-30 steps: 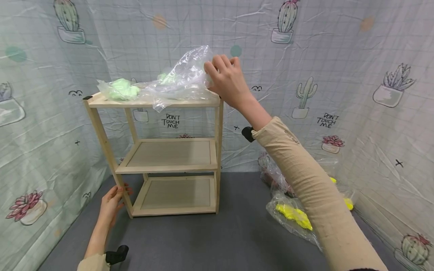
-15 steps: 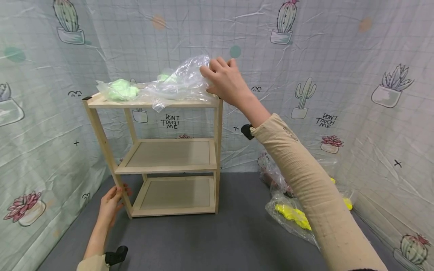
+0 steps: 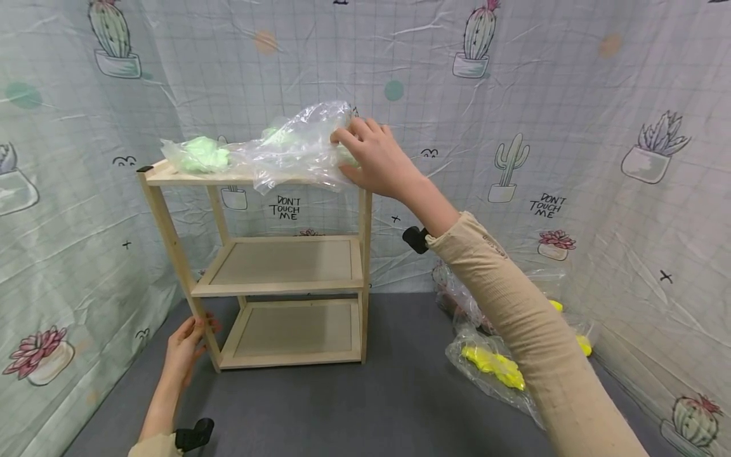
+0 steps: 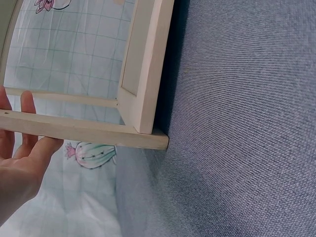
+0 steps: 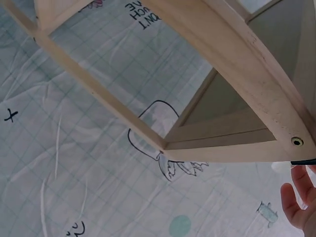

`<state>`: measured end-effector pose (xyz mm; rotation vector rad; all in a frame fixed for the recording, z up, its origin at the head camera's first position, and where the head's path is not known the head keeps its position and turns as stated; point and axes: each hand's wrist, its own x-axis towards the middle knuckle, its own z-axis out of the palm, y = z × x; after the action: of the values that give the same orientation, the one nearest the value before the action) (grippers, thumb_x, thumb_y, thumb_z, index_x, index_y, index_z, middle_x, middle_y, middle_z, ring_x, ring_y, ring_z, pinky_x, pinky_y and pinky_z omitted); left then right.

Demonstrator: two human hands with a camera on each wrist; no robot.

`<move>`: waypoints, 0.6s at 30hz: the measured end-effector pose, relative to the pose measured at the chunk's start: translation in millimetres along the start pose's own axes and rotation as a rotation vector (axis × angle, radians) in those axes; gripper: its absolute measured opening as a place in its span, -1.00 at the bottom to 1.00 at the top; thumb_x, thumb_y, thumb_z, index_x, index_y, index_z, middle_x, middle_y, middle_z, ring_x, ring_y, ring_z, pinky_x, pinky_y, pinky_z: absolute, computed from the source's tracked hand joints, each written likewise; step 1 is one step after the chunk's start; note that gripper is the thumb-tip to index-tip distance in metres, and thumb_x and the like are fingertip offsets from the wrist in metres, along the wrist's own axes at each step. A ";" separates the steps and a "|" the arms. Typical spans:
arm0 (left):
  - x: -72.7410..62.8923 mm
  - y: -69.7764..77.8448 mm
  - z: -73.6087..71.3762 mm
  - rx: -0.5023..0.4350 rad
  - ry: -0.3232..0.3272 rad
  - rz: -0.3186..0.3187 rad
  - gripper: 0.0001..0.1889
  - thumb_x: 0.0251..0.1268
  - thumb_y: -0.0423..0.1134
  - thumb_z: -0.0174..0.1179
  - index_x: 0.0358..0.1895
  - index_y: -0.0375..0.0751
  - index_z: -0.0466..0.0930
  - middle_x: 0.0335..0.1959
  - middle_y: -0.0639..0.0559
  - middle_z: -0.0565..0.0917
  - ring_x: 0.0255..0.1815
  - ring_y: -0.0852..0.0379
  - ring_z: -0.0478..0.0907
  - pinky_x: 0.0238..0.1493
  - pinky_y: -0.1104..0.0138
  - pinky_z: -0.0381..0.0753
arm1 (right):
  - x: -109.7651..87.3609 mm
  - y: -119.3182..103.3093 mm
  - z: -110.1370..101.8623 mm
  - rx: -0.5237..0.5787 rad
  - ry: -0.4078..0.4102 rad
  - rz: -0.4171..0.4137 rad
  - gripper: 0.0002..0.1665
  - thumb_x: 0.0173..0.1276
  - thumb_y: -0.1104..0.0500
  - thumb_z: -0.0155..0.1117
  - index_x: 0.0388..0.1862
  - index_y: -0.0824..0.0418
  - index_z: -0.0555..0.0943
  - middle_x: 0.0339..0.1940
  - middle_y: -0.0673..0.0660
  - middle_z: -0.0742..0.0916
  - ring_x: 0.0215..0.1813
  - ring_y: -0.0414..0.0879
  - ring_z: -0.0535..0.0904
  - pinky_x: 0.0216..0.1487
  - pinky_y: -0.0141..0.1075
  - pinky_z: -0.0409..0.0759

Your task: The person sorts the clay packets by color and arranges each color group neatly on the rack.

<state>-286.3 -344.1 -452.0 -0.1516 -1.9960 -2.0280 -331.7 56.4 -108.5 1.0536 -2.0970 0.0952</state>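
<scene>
A three-tier wooden shelf rack [image 3: 280, 289] stands on a dark grey cloth surface. My left hand [image 3: 183, 346] grips its front left post [image 4: 89, 130] low down, thumb on one side and fingers on the other. Across the top tier lies a clear plastic bag [image 3: 305, 152] with pale green clumps [image 3: 204, 154] in it. At the bag's right end, my right hand [image 3: 379, 158] pinches the plastic between curled fingers and thumb, with some pale green behind them. In the right wrist view, the right fingertips [image 5: 291, 200] show beside the rack's top corner and the bag is mostly hidden.
Right of the rack lie more clear plastic bags [image 3: 457, 339] with bright yellow pieces [image 3: 493, 365], partly under the right forearm. Behind hangs a wrinkled cloth backdrop [image 3: 400, 38] printed with cacti. The rack's middle tier [image 3: 285, 261] and bottom tier [image 3: 297, 330] hold nothing.
My right hand has lowered at the rack's top right corner, and the raised end of the plastic bag has sunk with it. My left hand stays on the post.
</scene>
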 end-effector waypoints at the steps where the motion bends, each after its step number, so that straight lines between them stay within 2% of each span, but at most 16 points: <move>1: -2.5 3.9 2.5 -0.008 -0.001 0.011 -0.64 0.35 -0.08 -0.12 0.10 -0.17 0.40 -0.22 0.29 0.62 -0.16 0.43 0.55 -0.23 0.43 0.47 | -2.1 -0.1 1.0 0.017 0.009 -0.002 -0.64 0.22 0.14 0.15 0.00 0.14 0.43 -0.17 0.13 0.49 -0.12 0.03 0.36 -0.11 -0.16 0.26; 3: -8.5 16.7 9.9 0.034 0.028 -0.033 -0.64 0.34 -0.05 -0.13 0.08 -0.13 0.39 -0.25 0.34 0.61 -0.17 0.45 0.53 -0.22 0.45 0.46 | -5.6 -0.5 2.4 0.041 0.032 -0.016 -0.63 0.20 0.17 0.14 0.02 0.13 0.45 -0.17 0.13 0.51 -0.15 0.02 0.35 -0.08 -0.15 0.26; 4: -7.2 10.9 7.2 0.025 0.025 -0.016 -0.63 0.33 -0.04 -0.11 0.09 -0.13 0.39 -0.24 0.35 0.61 -0.17 0.46 0.54 -0.25 0.49 0.47 | -7.2 -0.6 3.2 0.050 0.039 -0.022 -0.63 0.20 0.18 0.13 0.03 0.13 0.45 -0.16 0.13 0.52 -0.16 0.02 0.35 -0.07 -0.14 0.26; 5: -4.4 2.4 3.1 0.020 0.027 -0.004 -0.62 0.32 -0.02 -0.10 0.10 -0.13 0.39 -0.24 0.35 0.61 -0.17 0.46 0.54 -0.28 0.53 0.47 | -8.6 -0.8 3.9 0.057 0.047 -0.028 -0.62 0.20 0.19 0.12 0.03 0.13 0.46 -0.15 0.13 0.52 -0.17 0.02 0.34 -0.06 -0.14 0.26; 6: -2.1 -2.5 0.4 0.034 0.043 -0.027 -0.59 0.32 0.00 -0.11 0.11 -0.14 0.37 -0.23 0.35 0.61 -0.17 0.46 0.54 -0.27 0.52 0.47 | -9.9 -0.9 4.7 0.062 0.054 -0.033 -0.62 0.20 0.20 0.11 0.04 0.13 0.46 -0.15 0.13 0.53 -0.19 0.01 0.33 -0.07 -0.14 0.25; 10: 19.7 -53.7 -28.8 0.009 0.031 -0.007 -0.51 0.33 -0.01 -0.10 0.21 -0.22 0.29 -0.14 0.25 0.61 -0.11 0.39 0.55 -0.25 0.43 0.49 | -14.2 -2.6 7.7 0.070 0.069 -0.035 -0.61 0.21 0.21 0.07 0.05 0.13 0.47 -0.13 0.13 0.54 -0.20 0.01 0.33 -0.11 -0.14 0.26; 11: 21.1 -56.4 -29.9 0.017 0.046 -0.018 -0.52 0.33 0.00 -0.11 0.20 -0.21 0.30 -0.14 0.23 0.61 -0.11 0.39 0.55 -0.25 0.44 0.49 | -15.2 -3.1 8.6 0.074 0.074 -0.036 -0.61 0.21 0.22 0.06 0.06 0.13 0.47 -0.13 0.13 0.54 -0.19 0.01 0.33 -0.11 -0.14 0.26; 12: 20.6 -54.6 -30.0 0.022 0.038 -0.024 -0.53 0.34 -0.01 -0.12 0.20 -0.20 0.30 -0.13 0.22 0.61 -0.10 0.38 0.54 -0.22 0.38 0.49 | -16.2 -3.5 9.2 0.077 0.077 -0.037 -0.61 0.22 0.22 0.05 0.06 0.13 0.47 -0.12 0.13 0.54 -0.20 0.01 0.33 -0.11 -0.14 0.26; 14: 18.1 -50.2 -26.0 0.024 0.050 -0.016 -0.56 0.33 -0.02 -0.11 0.18 -0.18 0.34 -0.15 0.22 0.62 -0.12 0.39 0.55 -0.26 0.42 0.49 | -18.3 -4.1 9.9 0.083 0.082 -0.040 -0.61 0.24 0.22 0.03 0.07 0.13 0.47 -0.11 0.14 0.55 -0.19 0.02 0.33 -0.11 -0.13 0.27; 18: 3.3 -16.1 -7.4 0.055 0.033 -0.023 -0.62 0.33 0.00 -0.13 0.11 -0.05 0.40 -0.19 0.31 0.62 -0.14 0.43 0.54 -0.24 0.42 0.45 | -23.2 -2.6 8.8 0.094 0.084 -0.052 -0.58 0.26 0.23 0.01 0.13 0.15 0.44 -0.05 0.14 0.55 -0.13 0.02 0.34 -0.06 -0.12 0.26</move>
<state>-293.0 -351.9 -466.8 -0.0826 -2.0403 -1.9740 -326.8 66.5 -130.8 1.1391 -2.0049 0.2103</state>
